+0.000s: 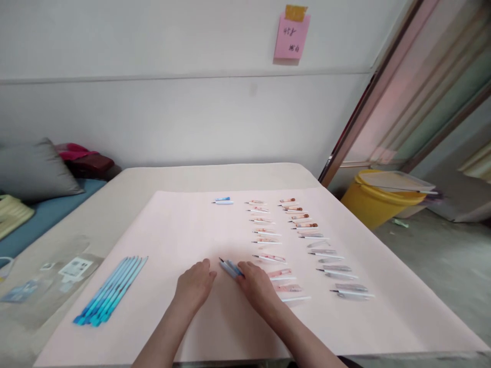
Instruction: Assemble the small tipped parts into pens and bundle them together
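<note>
My right hand rests on the pale pink sheet with its fingers curled round a blue pen, whose dark tip points up and left. My left hand lies just left of it, fingers curled down on the sheet, and I see nothing in it. A bundle of several blue pens lies at the left of the sheet. A single blue pen with its cap lies at the far side. Rows of pink pens and caps and grey and brown ones lie to the right.
Clear plastic packaging lies on the table at the left. A grey cushion and red cloth are on a bed at far left. A yellow bin stands on the floor at right. A pink note is taped to the wall.
</note>
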`<state>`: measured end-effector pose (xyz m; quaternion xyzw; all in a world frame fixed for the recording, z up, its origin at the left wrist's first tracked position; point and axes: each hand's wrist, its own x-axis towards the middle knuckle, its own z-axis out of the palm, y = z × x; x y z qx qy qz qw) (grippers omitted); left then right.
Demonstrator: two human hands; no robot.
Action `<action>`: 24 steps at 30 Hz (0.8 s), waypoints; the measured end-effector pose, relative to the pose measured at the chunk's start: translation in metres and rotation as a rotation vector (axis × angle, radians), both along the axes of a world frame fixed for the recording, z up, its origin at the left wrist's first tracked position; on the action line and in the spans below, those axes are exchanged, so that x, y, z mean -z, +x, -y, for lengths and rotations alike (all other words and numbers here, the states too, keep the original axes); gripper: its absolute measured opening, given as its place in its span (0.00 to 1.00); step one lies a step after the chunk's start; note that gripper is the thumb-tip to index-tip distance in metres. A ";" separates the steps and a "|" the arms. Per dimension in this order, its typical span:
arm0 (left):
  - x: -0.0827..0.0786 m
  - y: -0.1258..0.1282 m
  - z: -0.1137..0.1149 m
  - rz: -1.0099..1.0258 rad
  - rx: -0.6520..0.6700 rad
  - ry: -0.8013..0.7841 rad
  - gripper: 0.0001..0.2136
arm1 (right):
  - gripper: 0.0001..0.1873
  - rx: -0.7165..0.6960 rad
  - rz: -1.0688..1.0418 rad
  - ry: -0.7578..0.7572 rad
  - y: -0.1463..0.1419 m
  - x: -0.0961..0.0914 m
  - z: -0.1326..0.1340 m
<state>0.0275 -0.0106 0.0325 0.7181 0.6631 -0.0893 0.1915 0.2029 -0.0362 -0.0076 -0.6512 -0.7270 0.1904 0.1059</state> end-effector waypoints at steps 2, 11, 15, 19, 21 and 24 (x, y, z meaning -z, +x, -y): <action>0.001 0.003 -0.002 -0.013 0.004 0.015 0.13 | 0.05 0.013 -0.004 0.002 0.001 0.000 -0.001; -0.002 0.016 -0.006 -0.003 -0.014 0.018 0.12 | 0.06 0.035 0.061 0.053 -0.001 -0.001 0.000; 0.006 0.024 -0.006 0.059 -0.037 0.020 0.16 | 0.06 0.028 0.080 0.100 -0.001 -0.006 0.003; 0.015 0.026 -0.009 0.101 -0.075 0.041 0.15 | 0.08 -0.041 0.121 0.118 -0.005 -0.009 0.010; 0.018 0.023 -0.010 0.171 -0.113 0.067 0.13 | 0.09 -0.071 0.147 0.101 -0.008 -0.010 0.013; 0.021 0.019 -0.012 0.375 -0.212 0.067 0.11 | 0.11 -0.094 0.198 0.086 -0.012 -0.011 0.015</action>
